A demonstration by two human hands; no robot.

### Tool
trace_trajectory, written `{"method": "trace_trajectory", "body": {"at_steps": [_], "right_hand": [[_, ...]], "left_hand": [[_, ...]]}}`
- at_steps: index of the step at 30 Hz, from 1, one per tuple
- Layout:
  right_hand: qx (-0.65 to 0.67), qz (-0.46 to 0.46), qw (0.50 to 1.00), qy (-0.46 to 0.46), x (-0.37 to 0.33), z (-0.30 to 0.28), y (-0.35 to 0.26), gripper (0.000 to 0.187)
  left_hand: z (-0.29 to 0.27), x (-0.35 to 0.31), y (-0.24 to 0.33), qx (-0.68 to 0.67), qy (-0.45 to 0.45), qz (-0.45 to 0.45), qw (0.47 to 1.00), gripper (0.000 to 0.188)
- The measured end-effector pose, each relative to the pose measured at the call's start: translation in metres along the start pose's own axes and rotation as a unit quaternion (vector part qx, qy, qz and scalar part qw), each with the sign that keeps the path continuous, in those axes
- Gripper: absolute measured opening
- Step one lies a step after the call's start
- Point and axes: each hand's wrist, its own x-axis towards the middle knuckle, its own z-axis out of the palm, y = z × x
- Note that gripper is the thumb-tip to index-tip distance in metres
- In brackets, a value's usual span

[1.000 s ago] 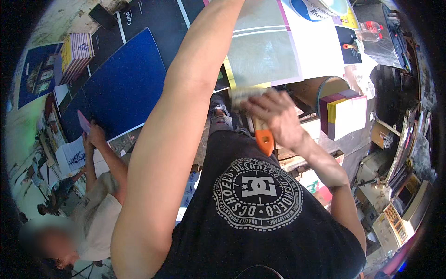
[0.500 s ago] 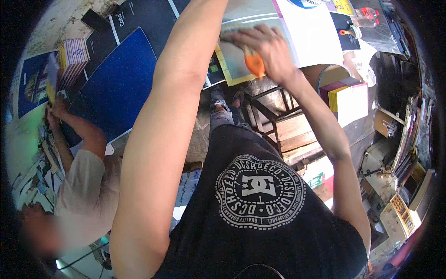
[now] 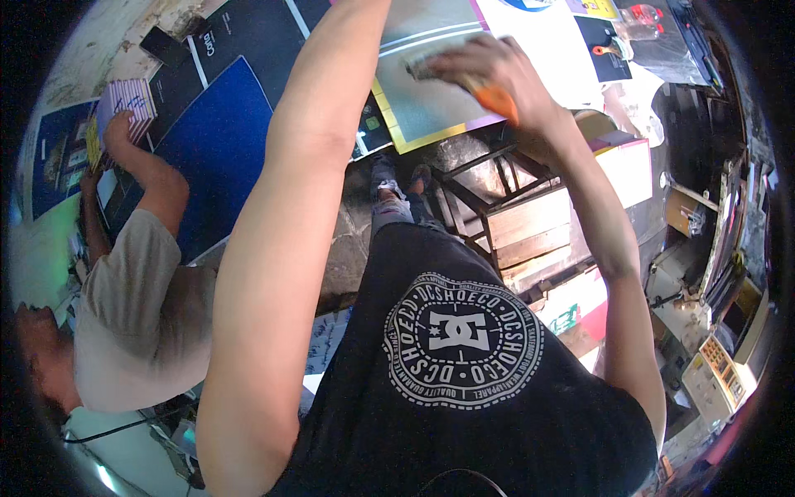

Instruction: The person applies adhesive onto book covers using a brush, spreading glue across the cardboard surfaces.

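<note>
My right hand (image 3: pixel 509 79) is closed around a paintbrush with an orange handle (image 3: pixel 496 101). Its dark bristle end points left, over a grey, shiny-looking sheet (image 3: pixel 426 112) edged with yellow and pink strips. Whether the bristles touch the sheet I cannot tell. My left forearm (image 3: pixel 319 108) stretches up past the top edge of the picture, so the left hand is out of sight. A white sheet (image 3: pixel 546 62) lies just right of the grey one.
At the left, a co-worker (image 3: pixel 145 323) has a hand on a striped-edged stack (image 3: pixel 137 95). A big blue board (image 3: pixel 207 157) lies nearby. Far right are a second brush (image 3: pixel 604 50) and a clear bottle (image 3: pixel 639 23). A wooden stool (image 3: pixel 526 224) stands below the table.
My right hand has moved right with the brush, across the grey sheet. The co-worker's hand has come up onto the striped stack. The whole view has shifted slightly.
</note>
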Motion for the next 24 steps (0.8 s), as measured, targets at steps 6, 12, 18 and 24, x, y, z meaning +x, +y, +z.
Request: {"method": "trace_trajectory", "body": {"at_steps": [6, 12, 18, 24], "right_hand": [[0.052, -0.009, 0.992, -0.115, -0.037, 0.035, -0.003, 0.036], [0.142, -0.023, 0.977, -0.157, -0.054, -0.030, -0.026, 0.037], [-0.001, -0.076, 0.997, -0.022, 0.012, 0.014, 0.077, 0.028], [0.114, 0.042, 0.972, -0.201, -0.069, -0.010, 0.010, 0.032]], "left_hand": [[0.001, 0.001, -0.002, 0.003, 0.002, -0.004, 1.000, 0.077], [-0.002, -0.003, -0.001, 0.005, 0.003, -0.006, 1.000, 0.076], [-0.001, 0.003, 0.011, 0.006, 0.003, 0.007, 1.000, 0.074], [-0.008, 0.004, 0.004, 0.006, 0.027, -0.002, 1.000, 0.073]]}}
